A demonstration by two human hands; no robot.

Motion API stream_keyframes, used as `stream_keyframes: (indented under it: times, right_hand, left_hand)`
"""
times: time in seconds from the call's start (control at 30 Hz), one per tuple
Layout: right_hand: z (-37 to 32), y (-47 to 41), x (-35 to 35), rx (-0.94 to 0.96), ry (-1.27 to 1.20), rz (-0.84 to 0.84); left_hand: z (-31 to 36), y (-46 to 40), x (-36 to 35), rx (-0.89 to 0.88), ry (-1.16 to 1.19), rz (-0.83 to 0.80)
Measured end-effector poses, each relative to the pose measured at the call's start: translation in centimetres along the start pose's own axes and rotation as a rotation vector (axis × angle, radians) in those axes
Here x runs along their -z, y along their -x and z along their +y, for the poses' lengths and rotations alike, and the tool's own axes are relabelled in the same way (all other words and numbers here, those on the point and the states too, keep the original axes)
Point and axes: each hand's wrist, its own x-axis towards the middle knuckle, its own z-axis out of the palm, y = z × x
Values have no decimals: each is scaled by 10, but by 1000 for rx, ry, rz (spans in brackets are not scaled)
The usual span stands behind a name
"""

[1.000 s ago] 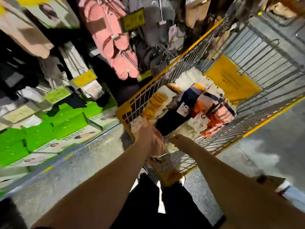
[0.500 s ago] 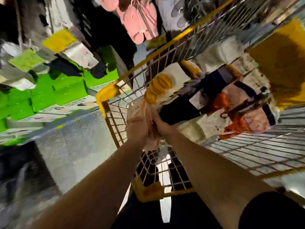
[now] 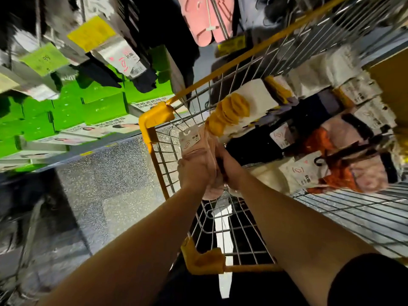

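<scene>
A yellow-framed wire cart (image 3: 154,120) stands in front of me, filled with several packs of socks. Over its near left corner my left hand (image 3: 194,171) grips a pale pink pair of socks (image 3: 206,144) with a white paper tag (image 3: 189,138) at its top. My right hand (image 3: 229,171) is pressed against the same pair from the right, its fingers curled on the fabric. A pack with yellow sock tops (image 3: 229,113) lies just beyond my hands. Orange, white and dark packs (image 3: 331,155) lie further right in the cart.
Green boxes (image 3: 66,111) fill a low shelf on the left. Above them hang socks with yellow and green price tags (image 3: 90,33), and pink slippers (image 3: 205,21) at the top. Speckled grey floor (image 3: 106,177) lies between shelf and cart.
The view has swung closer over the cart. My right hand came in from the right and joined the left one on the pink socks; both now hold them slightly higher.
</scene>
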Motion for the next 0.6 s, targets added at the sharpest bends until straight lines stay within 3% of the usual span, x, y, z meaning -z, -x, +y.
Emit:
stream_keyframes:
  times: [0.1, 0.27, 0.37, 0.6]
  right_hand:
    - [-1, 0, 6, -34, -23, -36]
    - [2, -4, 13, -72, 54, -77]
    - [2, -7, 12, -76, 106, -49]
    - [-11, 5, 8, -110, 0, -71]
  left_hand:
    - [5, -5, 5, 43, -28, -110]
    - [11, -13, -8, 157, 214, -430]
    - [10, -8, -3, 245, 373, -456]
    - [9, -13, -3, 331, 629, -339]
